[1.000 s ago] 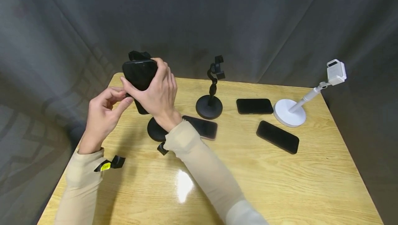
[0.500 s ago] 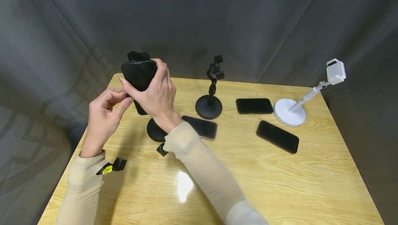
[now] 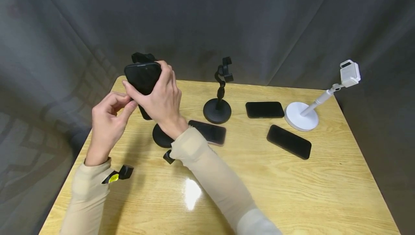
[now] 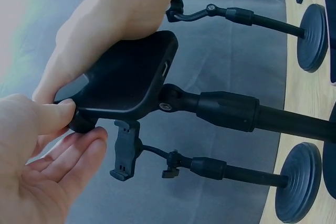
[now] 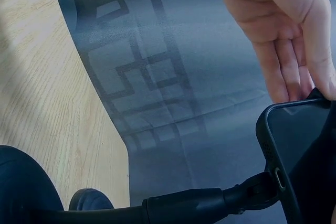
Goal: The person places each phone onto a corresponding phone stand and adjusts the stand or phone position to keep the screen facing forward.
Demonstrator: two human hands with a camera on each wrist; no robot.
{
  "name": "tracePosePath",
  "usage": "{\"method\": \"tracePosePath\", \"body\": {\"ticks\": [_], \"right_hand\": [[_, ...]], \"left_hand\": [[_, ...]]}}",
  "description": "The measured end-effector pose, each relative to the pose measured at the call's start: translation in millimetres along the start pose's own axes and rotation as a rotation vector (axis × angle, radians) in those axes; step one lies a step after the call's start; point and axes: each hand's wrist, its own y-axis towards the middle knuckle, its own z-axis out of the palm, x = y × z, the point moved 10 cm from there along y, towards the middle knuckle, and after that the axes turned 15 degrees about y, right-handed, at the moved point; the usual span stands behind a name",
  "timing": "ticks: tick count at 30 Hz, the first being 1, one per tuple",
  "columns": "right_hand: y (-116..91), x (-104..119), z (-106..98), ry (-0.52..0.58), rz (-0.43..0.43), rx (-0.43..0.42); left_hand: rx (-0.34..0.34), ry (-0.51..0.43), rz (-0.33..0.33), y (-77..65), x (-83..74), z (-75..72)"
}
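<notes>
A black phone (image 3: 142, 77) is tilted at the clamp of a black phone stand (image 4: 228, 111) on the left of the table. My right hand (image 3: 163, 101) grips the phone across its face and edges, its thumb by the left edge. At that same edge, my left hand (image 3: 108, 118) pinches a small black clamp arm (image 4: 83, 123) between thumb and fingers. The right wrist view shows this stand's pole (image 5: 184, 206) running to the phone's back. Much of the clamp is hidden behind the phone.
Two more black phone stands stand nearby: one mid-table (image 3: 218, 110), one behind the held phone, its holder (image 3: 142, 57) showing above. A white stand (image 3: 302, 116) is at right. Phones lie by my right sleeve (image 3: 210, 133), at centre right (image 3: 264, 110) and nearer (image 3: 289, 142).
Both hands keep their hold on the phone and clamp arm. The phone and right hand have shifted very slightly left in the head view.
</notes>
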Motion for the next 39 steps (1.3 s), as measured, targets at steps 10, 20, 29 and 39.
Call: {"method": "tracePosePath", "body": {"ticks": [10, 20, 29, 39], "right_hand": [[-2, 1, 0, -0.007, 0.047, 0.008], [-5, 3, 2, -0.018, 0.053, 0.009], [-8, 6, 1, -0.017, 0.048, -0.012], [-12, 8, 1, -0.031, 0.025, -0.020]], "left_hand": [[-0.046, 0.018, 0.007, -2.4, 0.5, -1.3], [-0.131, -0.185, 0.012, -4.9, 13.3, 1.8], [-0.167, -0.329, 0.032, -5.4, 20.4, 6.8], [-0.201, -0.394, 0.038, -6.5, 25.5, 8.6]]}}
